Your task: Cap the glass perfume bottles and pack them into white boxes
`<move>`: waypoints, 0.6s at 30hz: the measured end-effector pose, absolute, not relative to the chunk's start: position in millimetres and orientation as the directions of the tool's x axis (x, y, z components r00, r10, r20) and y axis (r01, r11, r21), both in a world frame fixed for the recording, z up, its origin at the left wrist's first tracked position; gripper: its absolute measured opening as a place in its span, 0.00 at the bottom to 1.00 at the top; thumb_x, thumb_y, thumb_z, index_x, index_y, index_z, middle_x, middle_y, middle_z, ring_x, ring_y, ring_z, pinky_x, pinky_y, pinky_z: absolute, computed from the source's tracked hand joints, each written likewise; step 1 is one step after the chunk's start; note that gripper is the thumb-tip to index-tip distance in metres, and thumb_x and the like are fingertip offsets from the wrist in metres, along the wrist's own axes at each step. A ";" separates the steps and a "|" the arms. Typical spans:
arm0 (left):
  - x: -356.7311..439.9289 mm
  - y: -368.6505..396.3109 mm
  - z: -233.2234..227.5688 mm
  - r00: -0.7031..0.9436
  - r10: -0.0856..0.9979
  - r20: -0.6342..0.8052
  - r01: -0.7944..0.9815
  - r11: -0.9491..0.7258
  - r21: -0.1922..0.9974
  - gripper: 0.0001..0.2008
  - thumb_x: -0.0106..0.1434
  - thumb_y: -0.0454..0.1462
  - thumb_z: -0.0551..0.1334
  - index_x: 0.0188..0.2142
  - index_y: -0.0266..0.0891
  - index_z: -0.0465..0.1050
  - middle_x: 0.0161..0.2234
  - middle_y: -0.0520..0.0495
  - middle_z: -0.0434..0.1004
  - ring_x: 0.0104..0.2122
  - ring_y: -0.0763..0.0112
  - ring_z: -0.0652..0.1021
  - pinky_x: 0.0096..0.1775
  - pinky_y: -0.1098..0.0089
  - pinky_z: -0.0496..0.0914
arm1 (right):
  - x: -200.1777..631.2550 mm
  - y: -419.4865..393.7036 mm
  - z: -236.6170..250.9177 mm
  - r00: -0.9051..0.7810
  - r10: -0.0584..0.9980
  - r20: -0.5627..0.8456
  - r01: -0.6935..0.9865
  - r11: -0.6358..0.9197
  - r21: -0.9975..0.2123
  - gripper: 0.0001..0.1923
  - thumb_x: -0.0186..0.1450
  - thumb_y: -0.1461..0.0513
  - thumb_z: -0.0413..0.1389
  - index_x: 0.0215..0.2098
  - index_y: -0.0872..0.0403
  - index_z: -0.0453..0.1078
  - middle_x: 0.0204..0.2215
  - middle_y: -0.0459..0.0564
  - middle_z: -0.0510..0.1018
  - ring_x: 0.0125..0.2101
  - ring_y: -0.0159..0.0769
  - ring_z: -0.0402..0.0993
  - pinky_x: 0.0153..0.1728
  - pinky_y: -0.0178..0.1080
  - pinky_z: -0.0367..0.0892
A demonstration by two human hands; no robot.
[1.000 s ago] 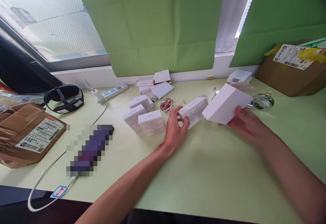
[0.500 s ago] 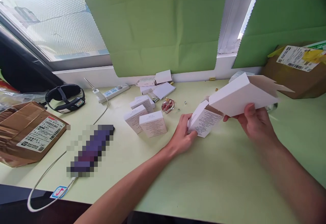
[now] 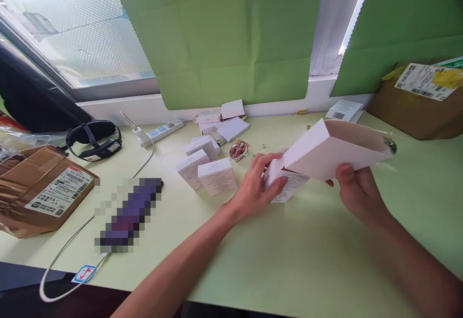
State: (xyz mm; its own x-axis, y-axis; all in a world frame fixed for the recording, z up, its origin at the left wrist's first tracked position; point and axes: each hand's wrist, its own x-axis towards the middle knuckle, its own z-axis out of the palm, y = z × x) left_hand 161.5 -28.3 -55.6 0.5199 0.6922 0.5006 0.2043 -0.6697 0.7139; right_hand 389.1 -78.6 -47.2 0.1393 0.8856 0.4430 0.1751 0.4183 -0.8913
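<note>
Large white carton (image 3: 325, 156), open end facing right, is held tilted above the table (image 3: 289, 260) near centre-right; right hand (image 3: 356, 190) grasps its lower edge, thumb on top. Small printed box (image 3: 285, 185) sits partly under the carton's left end, low over the table; whether it rests there cannot be told. Left hand (image 3: 258, 183) is clenched round it, fingers on its left face. Just left: cluster of small white boxes (image 3: 206, 163), w/ a perfume bottle (image 3: 238, 149) behind them. Further back at the sill: loose flat cartons (image 3: 227, 117), power strip (image 3: 161, 131). Far left: headset (image 3: 94, 139), brown parcel (image 3: 36, 190), cable (image 3: 68, 245) running to the front edge. Far right: cardboard box (image 3: 419, 101) at the rear corner, labelled packet (image 3: 343, 110) behind the carton. Open surface lies in front of both hands to the near edge, plus a strip right of the right forearm.
</note>
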 end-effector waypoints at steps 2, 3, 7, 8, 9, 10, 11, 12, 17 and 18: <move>160.3 -29.0 -52.0 0.571 0.644 0.510 0.190 -0.707 0.681 0.25 0.69 0.39 0.58 0.63 0.49 0.55 0.59 0.42 0.66 0.53 0.60 0.70 0.52 0.59 0.70 | 391.4 -80.0 -51.5 0.129 0.888 0.441 0.163 0.420 -0.893 0.14 0.68 0.45 0.53 0.48 0.37 0.70 0.30 0.46 0.69 0.25 0.38 0.61 0.22 0.39 0.66; 159.7 -29.5 -49.9 0.597 0.623 0.506 0.192 -0.723 0.664 0.26 0.68 0.37 0.58 0.64 0.49 0.55 0.59 0.41 0.66 0.53 0.59 0.70 0.52 0.59 0.70 | 392.6 -80.8 -53.7 0.127 0.890 0.437 0.165 0.416 -0.895 0.13 0.68 0.45 0.53 0.47 0.37 0.70 0.30 0.46 0.71 0.25 0.38 0.61 0.22 0.39 0.66; 158.5 -30.7 -43.9 0.628 0.606 0.488 0.210 -0.736 0.643 0.23 0.64 0.34 0.60 0.58 0.44 0.60 0.56 0.40 0.68 0.51 0.57 0.71 0.49 0.58 0.71 | 393.3 -83.4 -57.3 0.121 0.891 0.437 0.211 0.407 -0.889 0.13 0.67 0.44 0.55 0.40 0.40 0.73 0.32 0.49 0.75 0.26 0.40 0.67 0.26 0.43 0.72; 158.6 -30.8 -44.0 0.621 0.606 0.497 0.200 -0.735 0.647 0.23 0.63 0.34 0.60 0.57 0.44 0.60 0.55 0.40 0.68 0.51 0.58 0.71 0.48 0.59 0.71 | 392.4 -83.8 -56.4 0.125 0.888 0.442 0.220 0.409 -0.885 0.14 0.66 0.44 0.55 0.41 0.39 0.73 0.31 0.49 0.75 0.26 0.40 0.68 0.26 0.43 0.72; 158.9 -31.0 -44.8 0.613 0.607 0.505 0.185 -0.732 0.656 0.22 0.63 0.34 0.61 0.56 0.44 0.59 0.55 0.40 0.69 0.50 0.59 0.72 0.48 0.59 0.71 | 391.2 -84.0 -55.1 0.141 0.882 0.450 0.229 0.413 -0.881 0.14 0.66 0.43 0.55 0.43 0.39 0.73 0.30 0.49 0.75 0.25 0.41 0.68 0.24 0.43 0.72; 159.4 -31.3 -46.3 0.606 0.612 0.509 0.169 -0.724 0.669 0.22 0.64 0.34 0.61 0.56 0.44 0.58 0.54 0.41 0.70 0.49 0.60 0.73 0.48 0.59 0.72 | 390.0 -84.2 -53.6 0.166 0.871 0.462 0.239 0.419 -0.876 0.15 0.66 0.43 0.55 0.45 0.37 0.73 0.30 0.49 0.75 0.25 0.41 0.68 0.23 0.43 0.71; 160.0 -32.0 -48.3 0.599 0.622 0.505 0.158 -0.710 0.686 0.22 0.64 0.35 0.62 0.55 0.45 0.57 0.52 0.42 0.71 0.48 0.61 0.74 0.47 0.59 0.72 | 389.1 -84.4 -52.1 0.198 0.857 0.476 0.245 0.427 -0.871 0.15 0.66 0.43 0.55 0.46 0.36 0.72 0.30 0.48 0.75 0.25 0.41 0.69 0.21 0.43 0.70; 160.7 -32.9 -50.5 0.592 0.636 0.495 0.150 -0.690 0.708 0.21 0.65 0.36 0.62 0.55 0.45 0.56 0.51 0.42 0.71 0.47 0.61 0.74 0.47 0.60 0.72 | 388.7 -84.6 -50.8 0.227 0.841 0.492 0.242 0.440 -0.865 0.14 0.66 0.43 0.55 0.46 0.35 0.72 0.30 0.48 0.75 0.25 0.42 0.69 0.20 0.43 0.69; 164.6 -38.8 -58.9 0.598 0.690 0.408 0.135 -0.589 0.797 0.21 0.68 0.40 0.62 0.54 0.46 0.53 0.52 0.42 0.71 0.50 0.60 0.76 0.47 0.59 0.74 | 396.0 -86.1 -51.6 0.261 0.795 0.547 0.253 0.490 -0.834 0.13 0.66 0.43 0.55 0.32 0.37 0.75 0.28 0.49 0.78 0.32 0.49 0.76 0.27 0.50 0.75; 165.1 -39.3 -59.4 0.598 0.691 0.406 0.131 -0.584 0.801 0.21 0.68 0.40 0.62 0.54 0.46 0.53 0.52 0.42 0.71 0.51 0.60 0.75 0.48 0.58 0.73 | 398.4 -86.5 -53.1 0.255 0.820 0.513 0.236 0.461 -0.855 0.13 0.64 0.42 0.56 0.32 0.38 0.75 0.29 0.49 0.79 0.34 0.51 0.77 0.29 0.52 0.76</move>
State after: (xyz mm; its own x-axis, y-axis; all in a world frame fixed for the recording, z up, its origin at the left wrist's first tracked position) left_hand 165.1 -39.3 -59.4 0.5975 0.6914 0.4061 0.1310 -0.5838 0.8013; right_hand 398.4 -86.5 -53.1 0.2547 0.8199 0.5127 0.2363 0.4614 -0.8552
